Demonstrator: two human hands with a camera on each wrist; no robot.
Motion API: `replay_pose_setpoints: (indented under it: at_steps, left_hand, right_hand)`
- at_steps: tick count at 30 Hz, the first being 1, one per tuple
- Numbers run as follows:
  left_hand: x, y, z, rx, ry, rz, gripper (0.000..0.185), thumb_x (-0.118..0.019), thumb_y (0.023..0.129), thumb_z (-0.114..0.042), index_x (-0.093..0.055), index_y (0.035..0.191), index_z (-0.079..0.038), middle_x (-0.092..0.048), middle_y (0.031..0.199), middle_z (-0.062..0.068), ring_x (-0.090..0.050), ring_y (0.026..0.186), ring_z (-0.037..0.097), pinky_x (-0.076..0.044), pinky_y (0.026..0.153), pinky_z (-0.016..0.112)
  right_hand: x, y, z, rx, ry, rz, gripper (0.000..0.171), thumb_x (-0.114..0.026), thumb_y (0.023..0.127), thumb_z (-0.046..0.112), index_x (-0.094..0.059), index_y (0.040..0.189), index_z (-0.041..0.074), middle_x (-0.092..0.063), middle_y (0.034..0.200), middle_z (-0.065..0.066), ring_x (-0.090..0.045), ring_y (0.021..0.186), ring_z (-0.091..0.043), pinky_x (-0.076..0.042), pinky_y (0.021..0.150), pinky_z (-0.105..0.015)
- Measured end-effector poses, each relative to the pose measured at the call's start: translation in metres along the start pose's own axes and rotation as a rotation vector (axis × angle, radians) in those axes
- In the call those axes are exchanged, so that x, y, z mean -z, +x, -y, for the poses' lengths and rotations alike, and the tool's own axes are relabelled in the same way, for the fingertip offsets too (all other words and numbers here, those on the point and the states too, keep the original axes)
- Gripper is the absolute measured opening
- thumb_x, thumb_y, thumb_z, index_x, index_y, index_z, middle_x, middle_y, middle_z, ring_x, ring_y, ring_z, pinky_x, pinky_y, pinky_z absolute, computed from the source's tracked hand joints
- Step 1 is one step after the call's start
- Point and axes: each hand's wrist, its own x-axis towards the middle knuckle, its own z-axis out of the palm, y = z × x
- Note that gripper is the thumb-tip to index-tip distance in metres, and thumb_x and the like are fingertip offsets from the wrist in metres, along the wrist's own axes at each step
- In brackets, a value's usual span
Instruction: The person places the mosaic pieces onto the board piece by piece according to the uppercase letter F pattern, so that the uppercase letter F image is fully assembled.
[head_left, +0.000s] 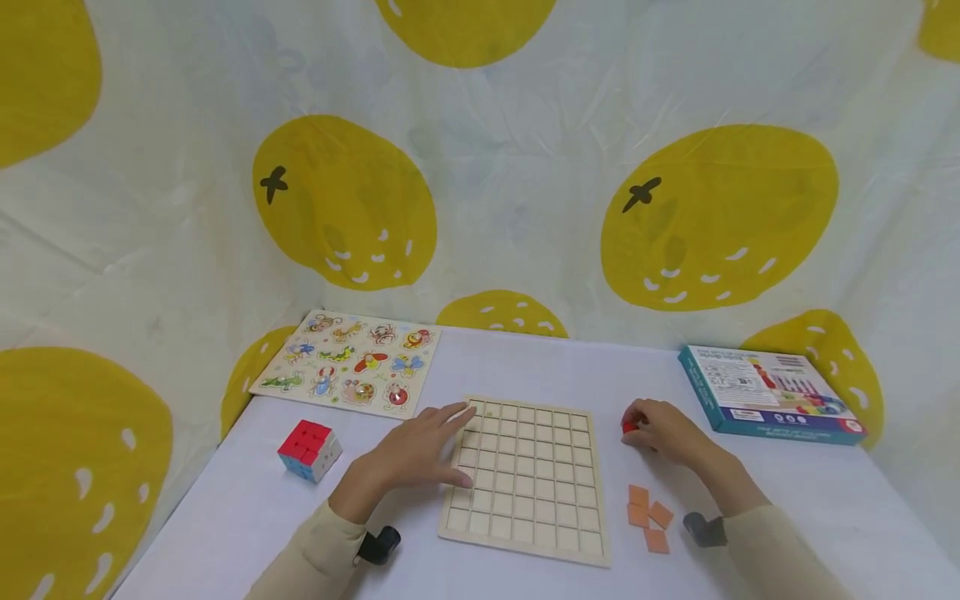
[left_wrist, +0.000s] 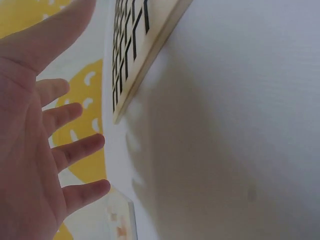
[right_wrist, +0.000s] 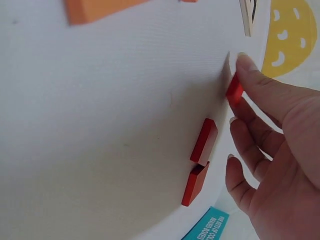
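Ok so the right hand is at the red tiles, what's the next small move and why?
Probably lift the red tile that the right hand pinches and carry it over to the grid board. Its squares look bare, the left hand rests flat on its left edge, and two more red tiles lie on the table.

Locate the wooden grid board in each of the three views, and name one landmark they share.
Head: the wooden grid board lies at centre on the white table, left hand resting on its left edge.
Left wrist: top centre, only a corner and edge, beside the open left hand.
Right wrist: just a sliver at the top right, above the right hand.
Shared landmark: the white table.
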Motion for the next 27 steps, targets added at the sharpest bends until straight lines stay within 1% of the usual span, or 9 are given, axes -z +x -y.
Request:
replay_pose_setpoints:
  at_steps: [2,4,7,10,12,18,21,25,27]
  left_hand:
    - [-0.002,-0.001,0.001,0.000,-0.001,0.017,0.105,-0.076,0.076,-0.070,-0.034,0.160,-0.023,-0.035,0.167,0.001,-0.046,0.145,0.031,-0.048,0.111,0.053]
    - [-0.003,-0.002,0.003,-0.003,0.008,0.029,0.105,-0.076,0.075,-0.070,-0.036,0.160,-0.023,-0.035,0.167,0.002,-0.045,0.145,0.031,-0.047,0.112,0.052]
    - [-0.006,-0.002,0.005,-0.011,0.022,0.043,0.104,-0.078,0.074,-0.070,-0.039,0.158,-0.023,-0.036,0.167,0.002,-0.045,0.145,0.031,-0.046,0.114,0.052]
    - [-0.007,-0.003,0.007,-0.027,0.027,0.051,0.102,-0.081,0.072,-0.067,-0.044,0.156,-0.021,-0.038,0.166,0.004,-0.045,0.145,0.031,-0.045,0.115,0.052]
    - [-0.007,-0.003,0.008,-0.037,0.023,0.058,0.101,-0.083,0.071,-0.065,-0.046,0.154,-0.020,-0.039,0.165,0.005,-0.045,0.145,0.032,-0.045,0.115,0.052]
    - [-0.008,-0.005,0.007,-0.046,0.008,0.077,0.099,-0.085,0.071,-0.061,-0.049,0.152,-0.019,-0.041,0.164,0.006,-0.045,0.145,0.032,-0.045,0.115,0.053]
    - [-0.006,-0.006,0.007,-0.042,0.006,0.089,0.098,-0.085,0.071,-0.061,-0.049,0.152,-0.019,-0.041,0.164,0.005,-0.044,0.146,0.032,-0.044,0.116,0.053]
    - [-0.004,-0.006,0.006,-0.035,0.001,0.103,0.098,-0.087,0.070,-0.059,-0.051,0.151,-0.018,-0.043,0.163,0.004,-0.043,0.147,0.031,-0.043,0.116,0.054]
    - [-0.003,-0.007,0.006,-0.036,0.001,0.107,0.097,-0.088,0.069,-0.058,-0.052,0.150,-0.018,-0.043,0.163,0.004,-0.042,0.148,0.030,-0.043,0.116,0.054]
  right_hand:
    - [0.000,0.000,-0.002,-0.002,0.026,-0.010,0.032,-0.076,0.091,0.020,-0.064,0.117,0.005,-0.064,0.099,-0.008,-0.057,0.094,-0.022,-0.059,0.079,-0.031]
    - [0.000,-0.001,-0.002,0.008,0.056,-0.021,0.034,-0.074,0.093,0.019,-0.063,0.120,0.004,-0.064,0.103,-0.010,-0.057,0.095,-0.021,-0.057,0.076,-0.029]
    - [0.001,-0.001,-0.001,0.007,0.123,-0.050,0.035,-0.072,0.095,0.018,-0.061,0.124,0.004,-0.065,0.111,-0.013,-0.058,0.094,-0.021,-0.057,0.071,-0.027]
    - [0.002,-0.001,0.000,0.011,0.180,-0.086,0.036,-0.070,0.096,0.018,-0.059,0.128,0.004,-0.065,0.118,-0.017,-0.059,0.091,-0.022,-0.058,0.068,-0.028]
    - [0.003,-0.001,0.001,0.022,0.190,-0.117,0.037,-0.070,0.096,0.018,-0.059,0.129,0.005,-0.065,0.121,-0.019,-0.060,0.090,-0.022,-0.059,0.069,-0.027]
    - [0.007,-0.002,0.008,0.088,0.167,-0.210,0.037,-0.071,0.095,0.015,-0.062,0.131,0.008,-0.065,0.125,-0.017,-0.062,0.097,-0.021,-0.060,0.082,-0.024]
    - [0.009,-0.003,0.014,0.114,0.176,-0.229,0.037,-0.070,0.095,0.012,-0.063,0.132,0.010,-0.065,0.126,-0.017,-0.064,0.100,-0.024,-0.062,0.085,-0.028]
    - [0.009,-0.004,0.023,0.137,0.199,-0.242,0.037,-0.069,0.096,0.009,-0.064,0.132,0.010,-0.065,0.129,-0.018,-0.068,0.106,-0.030,-0.063,0.091,-0.039]
    - [0.008,-0.004,0.027,0.143,0.216,-0.249,0.035,-0.069,0.095,0.007,-0.066,0.130,0.009,-0.066,0.129,-0.018,-0.069,0.108,-0.032,-0.062,0.093,-0.042]
